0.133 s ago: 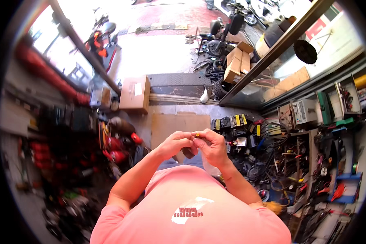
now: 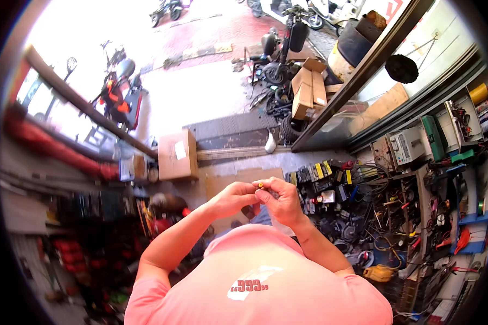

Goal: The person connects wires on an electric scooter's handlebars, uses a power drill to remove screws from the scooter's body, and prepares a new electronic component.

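The right hand's (image 2: 284,202) grip pinches a small yellow-ended piece (image 2: 261,185) between thumb and fingers, in front of the pink T-shirt (image 2: 309,300); the left hand's (image 2: 233,199) fingertips meet it there, though I cannot tell whether that grip is pressed on the piece. Below the 2 hands a flat cardboard sheet (image 2: 217,181) lies on the floor, with a closed cardboard box (image 2: 171,162) beyond it to the left and black blocks with yellow labels (image 2: 313,190) to the right.

right hand (image 2: 284,202): fingers (image 2: 266,196) pinch small yellow piece (image 2: 261,185) | left hand (image 2: 235,197): fingers just beside it | cardboard box (image 2: 177,157) ahead, left
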Demonstrator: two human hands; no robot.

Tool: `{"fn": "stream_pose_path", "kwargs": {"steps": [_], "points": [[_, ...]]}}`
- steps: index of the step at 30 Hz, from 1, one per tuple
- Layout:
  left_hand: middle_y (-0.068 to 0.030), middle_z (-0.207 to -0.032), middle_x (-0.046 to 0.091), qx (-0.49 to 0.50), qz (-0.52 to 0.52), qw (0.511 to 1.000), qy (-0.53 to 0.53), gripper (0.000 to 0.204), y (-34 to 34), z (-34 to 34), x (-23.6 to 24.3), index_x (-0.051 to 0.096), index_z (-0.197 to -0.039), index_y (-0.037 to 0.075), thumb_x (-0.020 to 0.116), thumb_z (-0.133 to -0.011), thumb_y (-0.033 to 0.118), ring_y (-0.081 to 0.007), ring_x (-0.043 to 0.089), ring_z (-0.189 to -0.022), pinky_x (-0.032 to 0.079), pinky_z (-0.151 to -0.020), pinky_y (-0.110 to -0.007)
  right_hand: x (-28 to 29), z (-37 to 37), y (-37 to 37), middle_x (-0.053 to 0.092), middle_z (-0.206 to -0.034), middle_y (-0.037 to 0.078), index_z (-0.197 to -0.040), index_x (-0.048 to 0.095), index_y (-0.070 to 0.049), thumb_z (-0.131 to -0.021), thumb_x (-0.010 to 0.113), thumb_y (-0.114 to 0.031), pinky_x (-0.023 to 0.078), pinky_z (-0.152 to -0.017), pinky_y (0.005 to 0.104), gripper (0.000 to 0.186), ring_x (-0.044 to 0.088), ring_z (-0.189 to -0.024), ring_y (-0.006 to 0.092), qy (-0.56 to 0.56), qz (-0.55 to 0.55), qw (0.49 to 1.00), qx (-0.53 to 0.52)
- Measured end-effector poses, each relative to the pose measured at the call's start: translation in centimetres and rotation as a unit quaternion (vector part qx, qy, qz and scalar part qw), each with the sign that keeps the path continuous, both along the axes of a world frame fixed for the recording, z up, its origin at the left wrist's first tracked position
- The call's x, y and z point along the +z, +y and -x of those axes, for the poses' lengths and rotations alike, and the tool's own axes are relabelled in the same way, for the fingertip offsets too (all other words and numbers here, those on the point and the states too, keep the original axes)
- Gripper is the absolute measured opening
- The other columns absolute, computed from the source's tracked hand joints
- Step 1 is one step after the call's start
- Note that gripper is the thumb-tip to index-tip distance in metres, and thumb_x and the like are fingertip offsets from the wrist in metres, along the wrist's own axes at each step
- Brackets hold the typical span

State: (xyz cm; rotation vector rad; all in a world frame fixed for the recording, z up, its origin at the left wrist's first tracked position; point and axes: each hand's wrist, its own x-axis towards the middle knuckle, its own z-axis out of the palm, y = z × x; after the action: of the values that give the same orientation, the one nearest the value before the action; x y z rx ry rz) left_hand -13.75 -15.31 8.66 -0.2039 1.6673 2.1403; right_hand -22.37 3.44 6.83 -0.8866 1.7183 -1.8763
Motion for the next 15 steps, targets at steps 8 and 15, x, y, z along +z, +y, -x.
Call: {"fn": "stream_pose_path", "kwargs": {"steps": [8,15], "points": [[-0.0079,-0.091,0.075,0.159,-0.014,0.982,-0.099,0.026,-13.6,15.1,-13.9,0.072,-0.106,-0.002,0.063,-0.106,0.022,-0.0147,0.072,-0.081,0.060,-0.076,-0.031,-12.4,17.2,-15.3,0.074,-0.092,0.003,-0.112,0.074,0.001,-0.093,0.075,-0.014,0.054,-0.073,0.0257,0.024,0.065,-0.082,0.0089,-0.183,-0.078,0.980,0.014],[-0.0116,-0.092,0.078,0.331,-0.012,0.943,-0.032,0.024,-30.1,30.9,-9.2,0.074,-0.112,-0.003,0.062,-0.105,0.017,-0.0127,0.069,-0.084,0.054,-0.077,-0.027,-4.4,38.2,-36.0,0.074,-0.094,0.005,-0.111,0.075,0.000,-0.093,0.075,-0.017,0.054,-0.072,0.0285,0.025,0.067,-0.081,0.0120,-0.098,-0.105,0.986,0.083]]}}
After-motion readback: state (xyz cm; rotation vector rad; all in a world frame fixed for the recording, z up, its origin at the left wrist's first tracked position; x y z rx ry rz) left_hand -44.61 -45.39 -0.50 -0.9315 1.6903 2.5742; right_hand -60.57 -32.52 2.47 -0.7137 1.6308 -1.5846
